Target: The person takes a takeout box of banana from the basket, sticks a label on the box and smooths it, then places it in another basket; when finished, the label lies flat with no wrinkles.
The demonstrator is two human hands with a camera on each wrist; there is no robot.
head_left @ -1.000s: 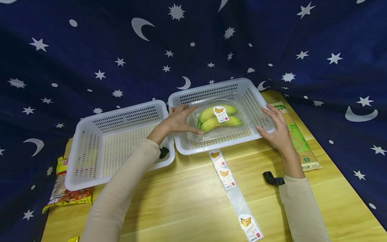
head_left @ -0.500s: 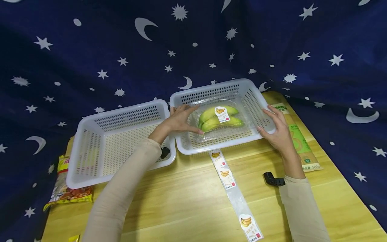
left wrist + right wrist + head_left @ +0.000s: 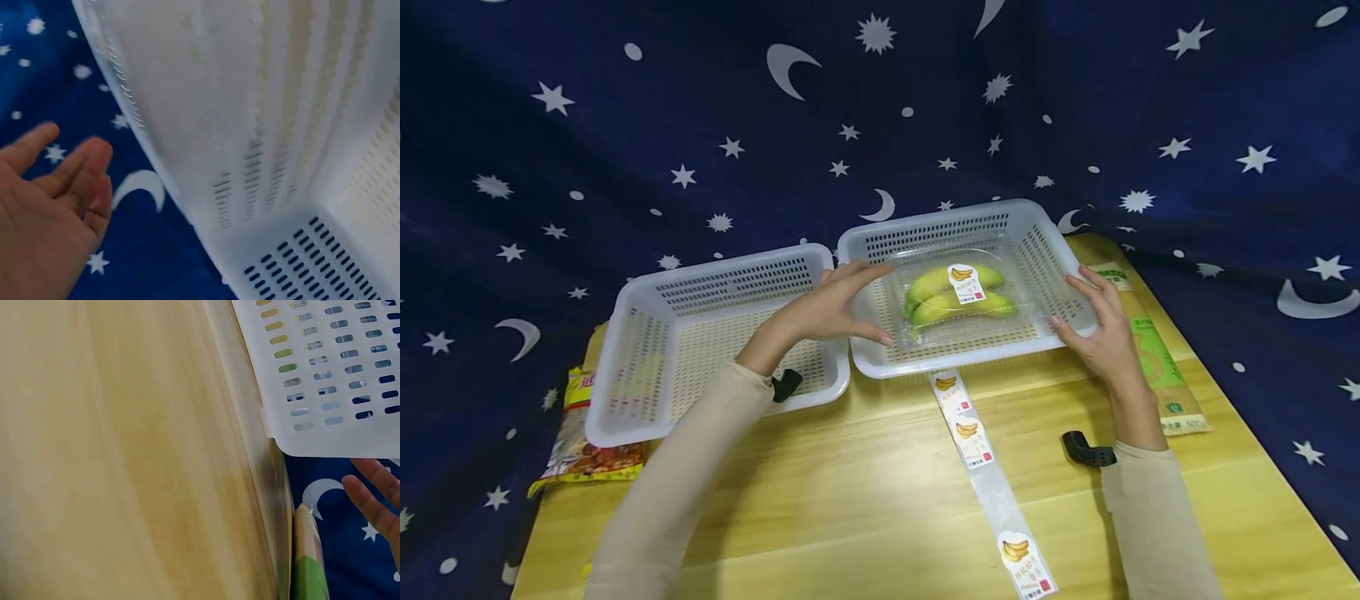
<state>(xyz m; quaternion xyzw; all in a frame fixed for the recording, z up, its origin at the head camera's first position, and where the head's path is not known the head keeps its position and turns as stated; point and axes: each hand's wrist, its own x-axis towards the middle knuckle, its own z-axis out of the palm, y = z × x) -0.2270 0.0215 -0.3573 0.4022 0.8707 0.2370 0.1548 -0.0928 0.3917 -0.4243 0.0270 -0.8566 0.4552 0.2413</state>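
Note:
A clear plastic clamshell box (image 3: 925, 332) with green-yellow bananas (image 3: 955, 310) inside lies in the right white basket (image 3: 910, 367). A banana-picture label (image 3: 966, 285) is stuck on its lid. My left hand (image 3: 827, 310) hovers over the adjoining basket sides, left of the box, its thumb and fingers spread and holding nothing. In the left wrist view its fingers are extended beside a white basket wall. My right hand (image 3: 1101, 337) is at the right end of that basket, fingers spread and thumb near the rim. Its fingers (image 3: 372, 503) show straight below the basket in the right wrist view.
The left white basket (image 3: 730, 358) stands alongside, with no contents showing. A strip of banana labels (image 3: 992, 487) lies on the wooden table (image 3: 820, 500). A green-and-tan 500 g bag (image 3: 1157, 358) lies at right, a red-and-yellow food packet (image 3: 580, 450) at left.
My left hand has drawn back leftward from the clamshell box, which stays in the right basket. My right hand keeps its place at the basket's end. The head view has shifted slightly.

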